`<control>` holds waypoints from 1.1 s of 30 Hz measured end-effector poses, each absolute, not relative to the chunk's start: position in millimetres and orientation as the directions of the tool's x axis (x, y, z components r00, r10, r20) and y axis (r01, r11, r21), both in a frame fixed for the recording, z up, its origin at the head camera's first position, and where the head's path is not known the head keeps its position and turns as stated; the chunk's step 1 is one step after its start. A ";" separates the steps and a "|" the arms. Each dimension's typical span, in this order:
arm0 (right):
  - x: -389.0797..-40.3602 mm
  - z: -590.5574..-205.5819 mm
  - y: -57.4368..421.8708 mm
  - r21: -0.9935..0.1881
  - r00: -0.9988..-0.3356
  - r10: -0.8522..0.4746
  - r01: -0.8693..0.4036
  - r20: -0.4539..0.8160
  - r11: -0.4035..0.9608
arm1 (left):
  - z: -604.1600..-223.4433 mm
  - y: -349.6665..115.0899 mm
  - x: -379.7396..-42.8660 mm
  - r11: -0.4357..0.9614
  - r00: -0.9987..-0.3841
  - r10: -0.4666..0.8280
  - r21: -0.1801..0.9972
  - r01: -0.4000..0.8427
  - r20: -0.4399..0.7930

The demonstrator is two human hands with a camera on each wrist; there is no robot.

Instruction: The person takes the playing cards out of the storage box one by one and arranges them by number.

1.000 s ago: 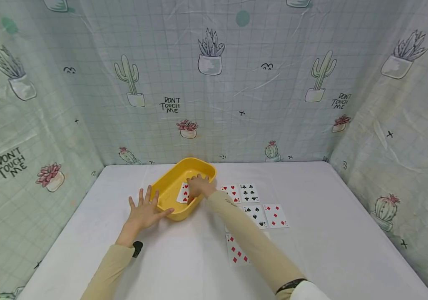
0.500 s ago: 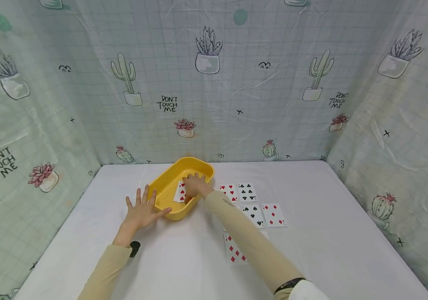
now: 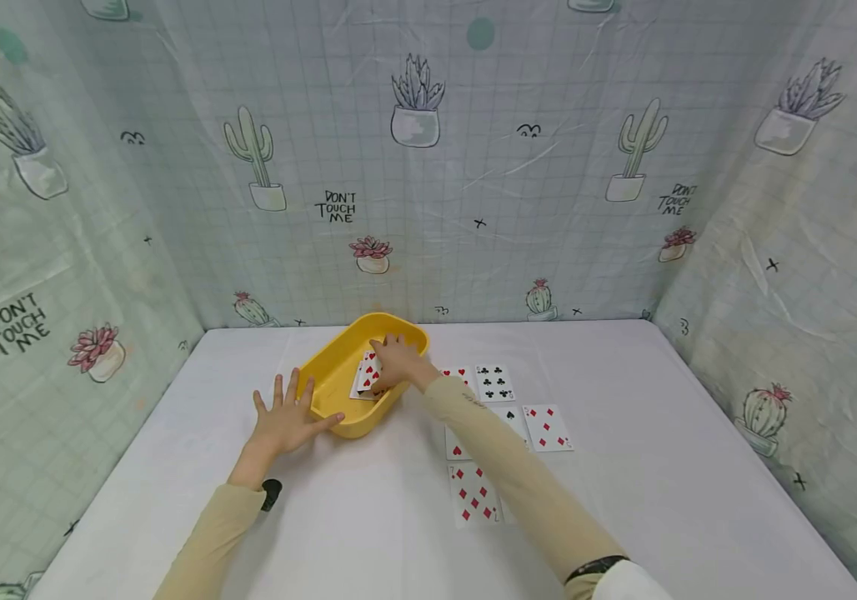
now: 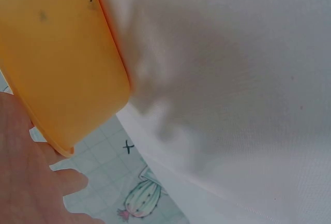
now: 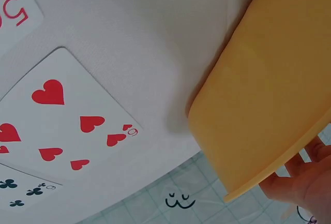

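My right hand [image 3: 398, 364] reaches over the near right rim of a yellow plastic tub [image 3: 357, 428]. Its thumb and fingers pinch a red heart playing card [image 3: 371, 369], raised at a slant above another card [image 3: 357, 390] in the tub. Part of the pinch is hidden behind the hand. My left hand [image 3: 282, 425] lies with fingers spread against the tub's left end, the thumb along the front rim. In the left wrist view those fingers [image 4: 70, 181] extend past the tub's edge. The right wrist view shows only the tub's outer wall [image 5: 264, 94], hiding the held card.
Face-up playing cards lie in rows right of the tub: a club card [image 3: 494, 383], two diamond cards, with one [image 3: 548, 427] farthest right and another [image 3: 474, 493] nearest me, and a heart card [image 5: 62, 115]. My right sleeve [image 3: 503, 462] covers others. Printed cloth [image 3: 578, 250] walls the white table.
My right hand has risen slightly inside the tub, lifting a heart card and exposing another beneath it. The right forearm has shifted a little right. My left hand stays on the tub.
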State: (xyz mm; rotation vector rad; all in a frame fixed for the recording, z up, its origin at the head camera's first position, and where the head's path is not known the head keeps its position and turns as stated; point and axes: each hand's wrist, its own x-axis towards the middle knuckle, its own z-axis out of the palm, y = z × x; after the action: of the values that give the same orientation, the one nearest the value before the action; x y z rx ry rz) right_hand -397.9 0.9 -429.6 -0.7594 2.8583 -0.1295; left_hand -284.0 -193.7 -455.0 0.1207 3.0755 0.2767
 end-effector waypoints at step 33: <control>-335.0 -368.5 125.7 -0.218 -0.729 -0.666 -0.684 0.158 0.696 | -452.1 -185.6 -284.8 0.979 -0.996 0.075 0.193 0.066 -0.039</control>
State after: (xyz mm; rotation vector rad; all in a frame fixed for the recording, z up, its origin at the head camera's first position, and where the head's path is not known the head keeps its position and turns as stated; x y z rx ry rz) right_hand -335.0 125.7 -368.5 -1.1776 2.9544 -0.4236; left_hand -284.8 -185.6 -452.1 0.1101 3.0787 0.2974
